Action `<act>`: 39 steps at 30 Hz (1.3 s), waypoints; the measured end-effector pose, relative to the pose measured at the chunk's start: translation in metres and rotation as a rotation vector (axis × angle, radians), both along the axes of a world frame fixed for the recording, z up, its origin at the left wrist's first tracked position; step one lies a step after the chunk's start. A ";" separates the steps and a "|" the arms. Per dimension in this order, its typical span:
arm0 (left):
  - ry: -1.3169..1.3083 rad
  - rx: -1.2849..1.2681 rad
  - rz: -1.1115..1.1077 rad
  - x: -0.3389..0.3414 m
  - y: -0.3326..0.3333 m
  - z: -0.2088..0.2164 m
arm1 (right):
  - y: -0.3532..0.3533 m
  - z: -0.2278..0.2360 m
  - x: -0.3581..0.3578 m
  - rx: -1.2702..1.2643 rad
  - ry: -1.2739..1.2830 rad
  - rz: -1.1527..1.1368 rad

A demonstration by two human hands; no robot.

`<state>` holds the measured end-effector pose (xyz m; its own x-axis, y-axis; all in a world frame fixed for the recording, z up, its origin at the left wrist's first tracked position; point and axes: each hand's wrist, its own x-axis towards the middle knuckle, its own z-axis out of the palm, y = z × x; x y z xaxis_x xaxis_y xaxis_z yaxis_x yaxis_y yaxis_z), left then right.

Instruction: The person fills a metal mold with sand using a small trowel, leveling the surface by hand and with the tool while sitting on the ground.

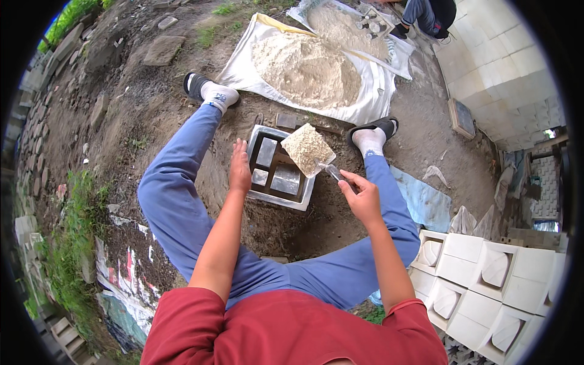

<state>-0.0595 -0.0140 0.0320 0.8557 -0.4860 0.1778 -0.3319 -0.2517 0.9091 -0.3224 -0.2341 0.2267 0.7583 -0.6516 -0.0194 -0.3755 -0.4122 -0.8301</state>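
Between my legs on the ground sits a square metal mould (281, 199) with raised metal blocks inside. My right hand (363, 198) is closed round the handle of a trowel (333, 172). Its blade is loaded with a pale, crumbly powder mix (307, 148) and hangs over the mould's right far part, hiding that corner. At the mould's left side my left hand (240, 167) is held upright, fingers stretched and together, by the rim. Whether it touches the rim I cannot tell.
Beyond the mould, a white sheet (243, 70) holds a heap of pale powder (310, 70); a second heap (347, 27) lies behind it. Cast pale blocks (468, 261) stand at the lower right. Another person (426, 15) sits at the far right near a block wall (499, 67).
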 end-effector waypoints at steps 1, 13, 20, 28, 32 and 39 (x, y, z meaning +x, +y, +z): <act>0.035 -0.054 0.000 -0.001 0.002 -0.002 | 0.001 0.004 -0.003 0.002 0.025 0.019; 0.240 -0.362 -0.056 0.004 0.002 -0.012 | -0.010 0.010 0.029 -0.047 0.155 0.260; 0.346 -0.456 -0.110 0.017 -0.005 0.009 | -0.029 0.005 0.072 -0.067 0.241 0.456; 0.307 -0.452 -0.125 0.019 -0.007 0.009 | -0.030 0.019 0.108 -0.113 0.301 0.555; 0.312 -0.479 -0.130 0.020 -0.008 0.001 | -0.029 0.022 0.121 -0.138 0.322 0.598; 0.285 -0.482 -0.142 0.018 -0.014 -0.005 | -0.036 0.012 0.124 -0.112 0.374 0.600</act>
